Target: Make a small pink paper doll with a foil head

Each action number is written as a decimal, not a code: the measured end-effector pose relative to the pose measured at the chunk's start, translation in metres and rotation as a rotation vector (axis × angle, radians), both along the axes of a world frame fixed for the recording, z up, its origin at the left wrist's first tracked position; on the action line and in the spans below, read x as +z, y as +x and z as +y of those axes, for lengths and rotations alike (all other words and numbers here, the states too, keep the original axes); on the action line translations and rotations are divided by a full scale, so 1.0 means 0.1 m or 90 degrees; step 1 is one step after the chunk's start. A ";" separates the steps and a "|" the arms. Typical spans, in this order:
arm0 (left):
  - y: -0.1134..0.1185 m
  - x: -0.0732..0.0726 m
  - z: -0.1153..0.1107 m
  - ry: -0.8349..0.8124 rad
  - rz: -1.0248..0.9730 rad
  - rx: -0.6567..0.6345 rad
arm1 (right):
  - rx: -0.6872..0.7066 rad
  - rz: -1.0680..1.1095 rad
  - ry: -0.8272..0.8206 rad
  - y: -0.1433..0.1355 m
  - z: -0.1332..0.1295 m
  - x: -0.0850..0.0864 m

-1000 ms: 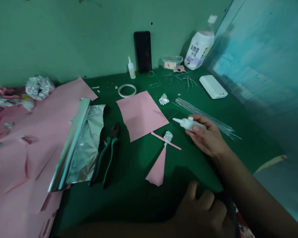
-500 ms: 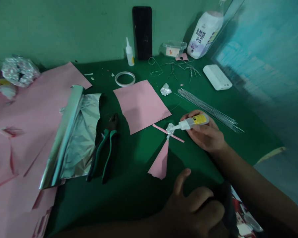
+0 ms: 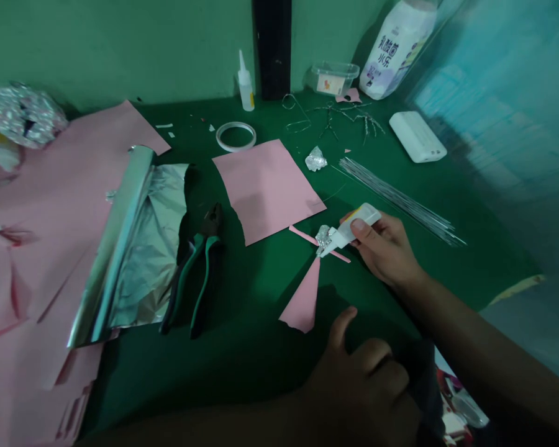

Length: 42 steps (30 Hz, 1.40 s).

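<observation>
The green worktop (image 3: 249, 292) is the biggest thing here, and it carries all the rest. Big pink paper (image 3: 51, 248) covers its left side, maybe so it is out of my way. The long foil roll (image 3: 112, 248) lies partly over the paper's edge, with its foil flap (image 3: 153, 248) spread flat, so the end is easy to find. A pink square (image 3: 268, 192) lies in the middle. The wires (image 3: 400, 200) lie bunched one way, which I guess stops a muddle. The pliers (image 3: 209, 245) have their handles toward me, so they look easy to grab.

My left grip (image 3: 368, 372) is close to me, back up, one finger poking out and the rest bent. I can't tell if anything is under it. Past it is the paper shape (image 3: 313, 276): a pink cone (image 3: 302, 304), a pink strip (image 3: 302, 234) across, and a foil ball (image 3: 323, 234) pointing away from me. My right grip (image 3: 384, 248) is tight around the small white bottle (image 3: 349, 230), thumb on it to hold it steady. I tilt it so its thin tip (image 3: 323, 251) reaches the neck under the ball.
</observation>
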State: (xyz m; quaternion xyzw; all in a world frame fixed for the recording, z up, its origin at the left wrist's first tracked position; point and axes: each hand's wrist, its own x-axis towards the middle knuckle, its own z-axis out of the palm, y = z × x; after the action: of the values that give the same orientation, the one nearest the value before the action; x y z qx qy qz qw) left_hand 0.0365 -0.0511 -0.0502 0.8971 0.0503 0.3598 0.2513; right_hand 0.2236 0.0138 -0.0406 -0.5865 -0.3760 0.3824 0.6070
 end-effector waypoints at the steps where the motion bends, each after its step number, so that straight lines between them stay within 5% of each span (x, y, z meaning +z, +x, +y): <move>1: 0.00 0.00 0.00 0.004 -0.003 -0.002 | 0.001 -0.016 -0.008 0.00 0.00 -0.01; 42: -0.04 0.00 -0.03 -0.002 0.080 0.002 | -0.070 0.035 -0.046 -0.09 0.02 0.07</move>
State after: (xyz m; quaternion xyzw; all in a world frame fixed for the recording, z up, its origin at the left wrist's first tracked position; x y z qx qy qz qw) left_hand 0.0327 -0.0537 -0.0499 0.9175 0.0682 0.3030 0.2485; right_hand 0.2148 0.0161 -0.0341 -0.6175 -0.3122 0.3776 0.6154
